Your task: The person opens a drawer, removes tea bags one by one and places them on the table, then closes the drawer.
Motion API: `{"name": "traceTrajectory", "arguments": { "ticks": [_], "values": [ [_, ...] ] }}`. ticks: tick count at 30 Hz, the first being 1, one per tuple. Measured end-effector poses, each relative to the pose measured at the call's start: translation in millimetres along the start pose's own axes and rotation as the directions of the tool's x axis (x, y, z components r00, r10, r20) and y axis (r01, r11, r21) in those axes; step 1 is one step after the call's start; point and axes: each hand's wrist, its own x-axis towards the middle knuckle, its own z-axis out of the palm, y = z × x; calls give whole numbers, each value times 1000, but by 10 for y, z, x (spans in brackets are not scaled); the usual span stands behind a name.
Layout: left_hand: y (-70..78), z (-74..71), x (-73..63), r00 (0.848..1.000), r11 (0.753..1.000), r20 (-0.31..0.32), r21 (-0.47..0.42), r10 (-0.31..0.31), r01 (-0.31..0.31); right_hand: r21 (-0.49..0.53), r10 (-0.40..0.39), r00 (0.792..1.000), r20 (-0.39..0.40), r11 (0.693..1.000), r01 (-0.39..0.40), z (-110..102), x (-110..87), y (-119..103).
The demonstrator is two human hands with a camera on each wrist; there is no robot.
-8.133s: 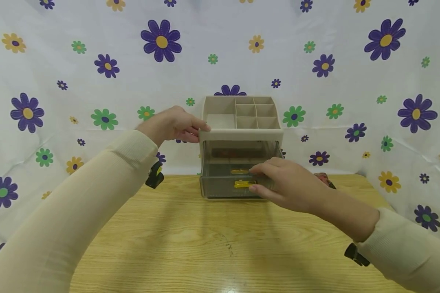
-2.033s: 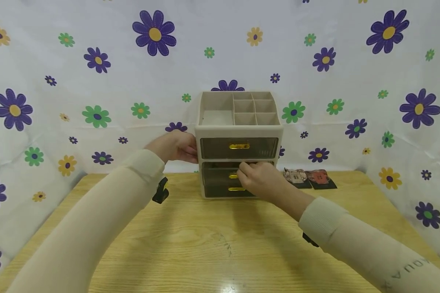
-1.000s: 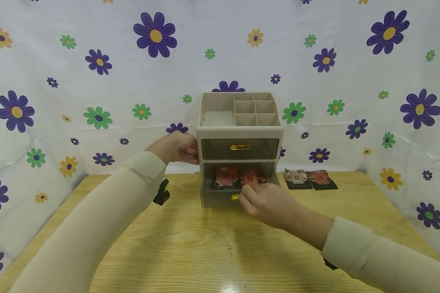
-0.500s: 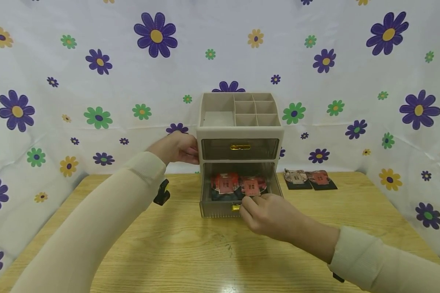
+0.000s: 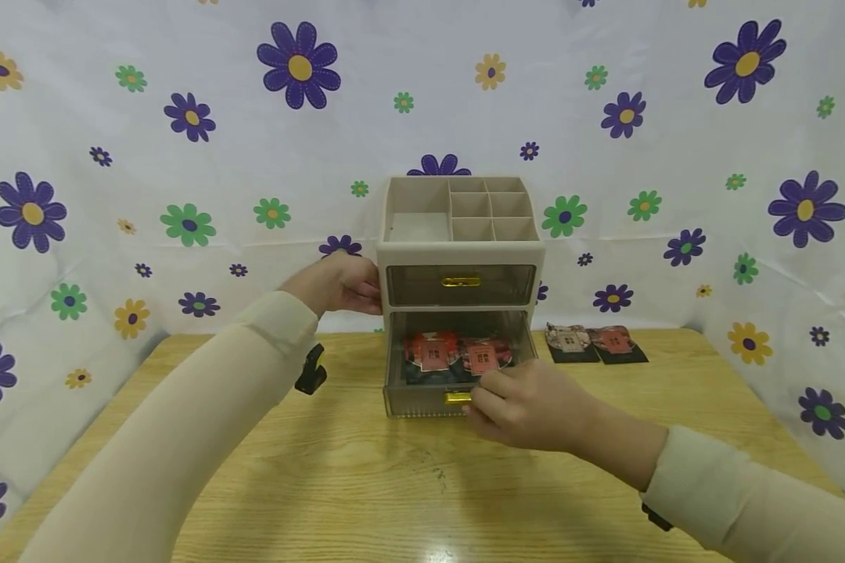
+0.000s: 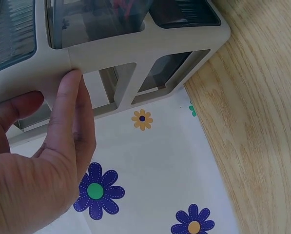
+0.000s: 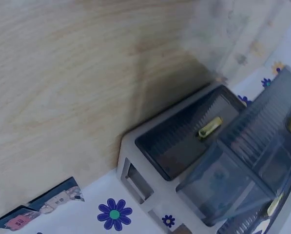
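Observation:
A cream drawer organizer (image 5: 461,252) stands against the backdrop, with its grey see-through middle drawer (image 5: 422,403) pulled out. Inside that drawer lie two flat dark packets with red fronts, a left packet (image 5: 433,353) and a right packet (image 5: 484,356). My right hand (image 5: 528,407) has its fingers curled at the right end of the gold drawer handle (image 5: 458,398); whether they still touch it is hidden. My left hand (image 5: 348,281) rests against the organizer's left side, index fingertip on the side frame (image 6: 106,58) and thumb apart from it.
Two similar flat packets (image 5: 595,344) lie side by side on the wooden table (image 5: 324,469), right of the organizer. The top drawer (image 5: 493,293) is closed. A flowered cloth (image 5: 204,180) hangs behind and at both sides. The pulled-out drawer juts over the tabletop.
The middle drawer has slid out toward me, exposing the two packets; its position held over the last half second. Earlier the top drawer was out. My right hand has shifted slightly right along the handle.

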Motion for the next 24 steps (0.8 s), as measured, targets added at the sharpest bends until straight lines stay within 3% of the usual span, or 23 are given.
{"name": "traceTrajectory", "arguments": {
  "ticks": [4, 7, 9, 11, 14, 15, 18, 22, 24],
  "values": [
    [2, 2, -11, 1000, 1000, -17, -3, -3, 3, 42, 133, 991, 26, 990, -134, -28, 32, 117],
    [1, -5, -9, 1000, 1000, -21, -1, -7, 7, 65, 271, 950, 154, 957, -283, -48, 63, 223],
    [0, -9, -9, 1000, 1000, -23, 5, -8, 8, 108, 363, 887, 285, 908, -406, -55, 97, 295],
    [-2, -12, -9, 1000, 1000, -25, 7, -9, 9, 153, 420, 804, 422, 840, -520, -55, 133, 369],
    [-4, -8, -12, 1000, 1000, -22, 3, -14, 14, 190, 436, 682, 587, 745, -639, -28, 181, 466],
    [-5, -5, -13, 1000, 1000, -21, 0, -15, 15, 191, 424, 652, 629, 728, -658, -11, 191, 492],
    [-6, 1, -2, 1000, 1000, -14, -5, -14, 14, 151, 382, 558, 737, 711, -686, 33, 228, 543],
    [-11, 2, 35, 1000, 1000, -9, -4, -5, 5, 82, 327, 441, 836, 720, -689, 99, 262, 573],
    [-15, 5, 42, 1000, 1000, -6, -9, -5, 5, 59, 312, 403, 860, 725, -686, 142, 260, 580]
  ]
}}
